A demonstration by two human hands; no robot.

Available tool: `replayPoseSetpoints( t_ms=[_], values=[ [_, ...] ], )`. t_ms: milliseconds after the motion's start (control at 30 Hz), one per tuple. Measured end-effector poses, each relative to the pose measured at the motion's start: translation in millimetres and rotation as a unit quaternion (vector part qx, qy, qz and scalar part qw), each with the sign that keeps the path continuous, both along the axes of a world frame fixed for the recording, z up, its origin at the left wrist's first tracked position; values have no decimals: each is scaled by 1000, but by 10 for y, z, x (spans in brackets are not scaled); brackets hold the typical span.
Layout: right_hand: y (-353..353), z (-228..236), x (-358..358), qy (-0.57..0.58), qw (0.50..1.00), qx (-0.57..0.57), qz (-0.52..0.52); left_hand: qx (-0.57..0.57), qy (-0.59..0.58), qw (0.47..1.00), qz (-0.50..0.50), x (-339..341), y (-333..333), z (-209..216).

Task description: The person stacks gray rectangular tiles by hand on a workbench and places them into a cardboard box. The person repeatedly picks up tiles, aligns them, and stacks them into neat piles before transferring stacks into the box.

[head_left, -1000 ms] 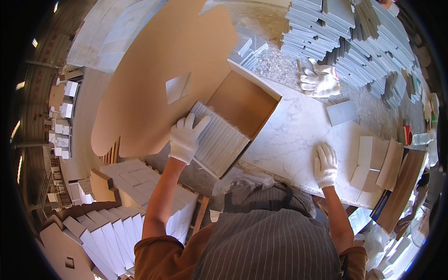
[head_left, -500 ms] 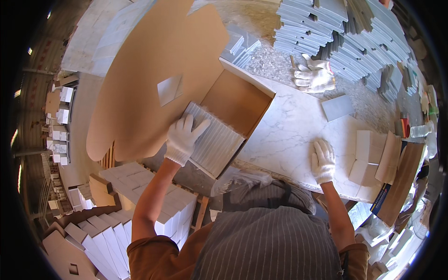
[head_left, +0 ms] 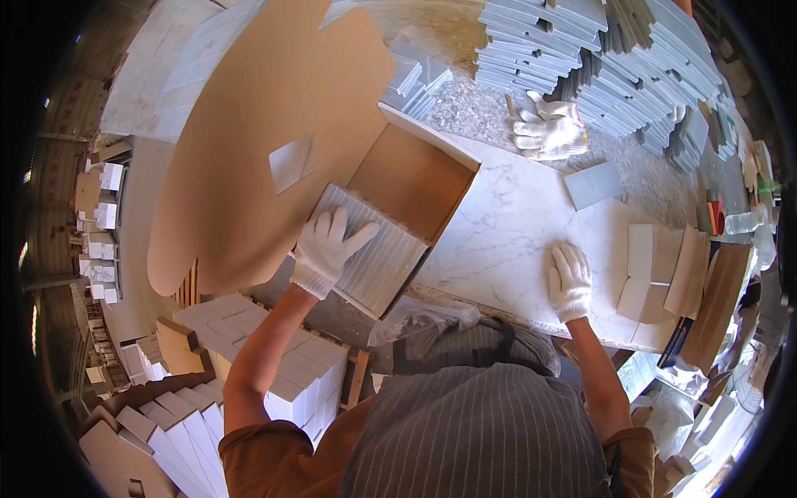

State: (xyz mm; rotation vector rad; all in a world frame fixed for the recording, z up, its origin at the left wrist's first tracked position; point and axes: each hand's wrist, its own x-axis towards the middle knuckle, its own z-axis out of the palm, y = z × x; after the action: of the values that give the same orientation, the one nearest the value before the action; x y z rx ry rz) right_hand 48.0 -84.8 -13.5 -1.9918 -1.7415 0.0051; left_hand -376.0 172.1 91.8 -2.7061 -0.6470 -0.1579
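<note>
White, grey-veined marble slab (head_left: 498,216) as work surface. Open cardboard box (head_left: 415,170) across its left end, near corner projecting past the front edge. Gloved right hand (head_left: 569,280) flat near the front. Grey tile (head_left: 593,186) at the far edge. Folded cartons (head_left: 643,282) at right. Beyond, speckled grey surface (head_left: 466,118): white knit glove (head_left: 550,127), grey tile stacks (head_left: 535,41).

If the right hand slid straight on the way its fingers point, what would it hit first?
Across the marble slab, the right hand would probably clip the left end of the grey tile; it's close, so it might slip past to the loose glove instead.
</note>
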Motion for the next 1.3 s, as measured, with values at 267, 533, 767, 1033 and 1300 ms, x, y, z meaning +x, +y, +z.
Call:
replayPoseSetpoints(
  t_ms=[267,533,767,1033,1300],
  values=[
    [-1,17,-10,-10,1000,0,-4,-21,-2,1000,-21,101,-30,95],
    [3,15,-12,-12,1000,8,-3,-49,-13,998,-22,242,-100,178],
    [-15,-11,6,-7,1000,2,-5,-69,-36,996,-47,357,-199,177],
    [-40,-42,6,-6,1000,-10,-12,-49,-17,998,-45,383,-228,158],
    [-50,-49,16,-2,1000,-2,-10,-85,-21,996,-36,447,-337,190]
  ],
)
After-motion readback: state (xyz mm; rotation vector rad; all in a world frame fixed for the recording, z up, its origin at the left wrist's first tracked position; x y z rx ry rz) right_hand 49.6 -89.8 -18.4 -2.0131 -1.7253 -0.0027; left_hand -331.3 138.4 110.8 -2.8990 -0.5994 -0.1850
